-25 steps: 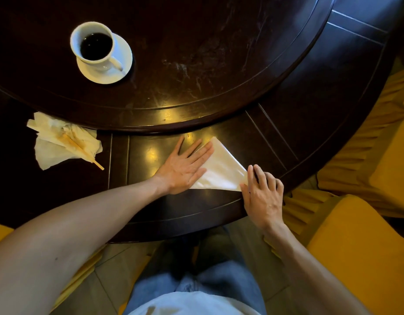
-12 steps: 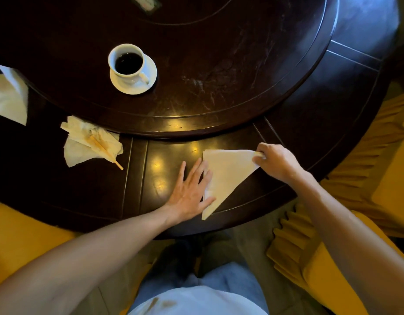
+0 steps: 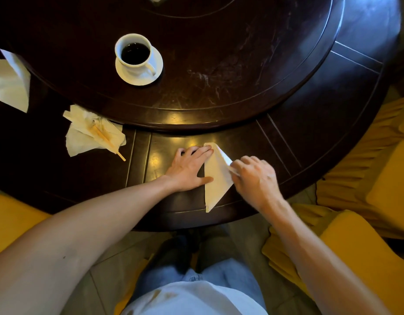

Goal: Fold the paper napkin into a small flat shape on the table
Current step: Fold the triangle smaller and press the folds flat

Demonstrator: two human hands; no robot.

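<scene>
A white paper napkin, folded into a narrow triangle with its point toward me, lies on the dark wooden table near the front edge. My left hand lies flat, its fingers and thumb pressing the napkin's left edge. My right hand pinches the napkin's right corner and holds that flap over the triangle.
A white cup of dark coffee on a saucer stands on the raised round centre of the table. A crumpled used napkin with a wooden stick lies at left, another white napkin at far left. Yellow-covered chairs flank me.
My right hand has carried the napkin's right corner leftward over the triangle, making it narrower. My left hand has slid forward along the left edge. The camera view has shifted a little.
</scene>
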